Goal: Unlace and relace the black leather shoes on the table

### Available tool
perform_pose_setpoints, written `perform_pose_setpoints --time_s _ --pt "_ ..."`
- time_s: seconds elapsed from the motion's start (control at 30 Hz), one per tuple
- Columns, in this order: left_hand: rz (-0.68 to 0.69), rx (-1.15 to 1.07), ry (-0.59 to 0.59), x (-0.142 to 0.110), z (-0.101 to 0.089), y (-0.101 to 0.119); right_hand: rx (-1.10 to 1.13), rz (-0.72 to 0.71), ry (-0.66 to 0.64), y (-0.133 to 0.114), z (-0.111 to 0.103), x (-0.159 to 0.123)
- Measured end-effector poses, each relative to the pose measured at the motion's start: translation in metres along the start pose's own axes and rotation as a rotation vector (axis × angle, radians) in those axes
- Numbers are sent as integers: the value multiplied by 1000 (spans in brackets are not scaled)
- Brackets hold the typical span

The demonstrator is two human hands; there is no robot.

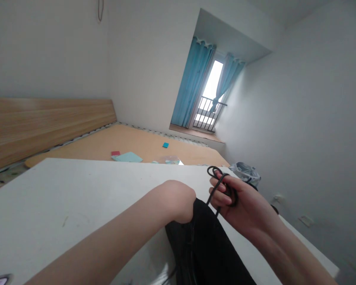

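Observation:
A looped black cord (214,174) is bunched in my right hand (231,194), whose fingers are curled around it. Two strands of it run down from the fingers to a black bag-like item (213,241) that stands in front of me on the white table (86,194). My left hand (178,202) is bent sharply at the wrist against the top edge of this black item. Its fingers are hidden behind or inside the opening, so I cannot see what they grip.
Beyond the table lies a tan surface (142,136) with a light blue sheet (130,157), a red piece (115,153) and a small blue piece (165,145). A plastic bag (246,172) sits past the table's right corner. Part of a phone-like object (0,280) shows at lower left.

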State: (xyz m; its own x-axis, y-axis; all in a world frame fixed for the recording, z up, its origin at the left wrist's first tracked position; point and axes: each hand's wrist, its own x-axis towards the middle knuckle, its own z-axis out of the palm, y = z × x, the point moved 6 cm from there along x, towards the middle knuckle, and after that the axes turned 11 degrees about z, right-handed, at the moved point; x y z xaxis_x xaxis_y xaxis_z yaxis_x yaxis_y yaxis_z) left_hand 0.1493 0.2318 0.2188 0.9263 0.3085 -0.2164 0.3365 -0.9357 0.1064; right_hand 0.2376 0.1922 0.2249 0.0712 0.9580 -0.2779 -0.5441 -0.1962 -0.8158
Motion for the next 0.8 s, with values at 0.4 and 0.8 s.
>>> perform_pose_setpoints --time_s 0.4,0.8 --pt "-5 5 -13 -1 1 -2 -2 -340 0 -64 10 -37" --pt "12 -33 47 -1 1 0 -405 -86 72 23 0 -16"
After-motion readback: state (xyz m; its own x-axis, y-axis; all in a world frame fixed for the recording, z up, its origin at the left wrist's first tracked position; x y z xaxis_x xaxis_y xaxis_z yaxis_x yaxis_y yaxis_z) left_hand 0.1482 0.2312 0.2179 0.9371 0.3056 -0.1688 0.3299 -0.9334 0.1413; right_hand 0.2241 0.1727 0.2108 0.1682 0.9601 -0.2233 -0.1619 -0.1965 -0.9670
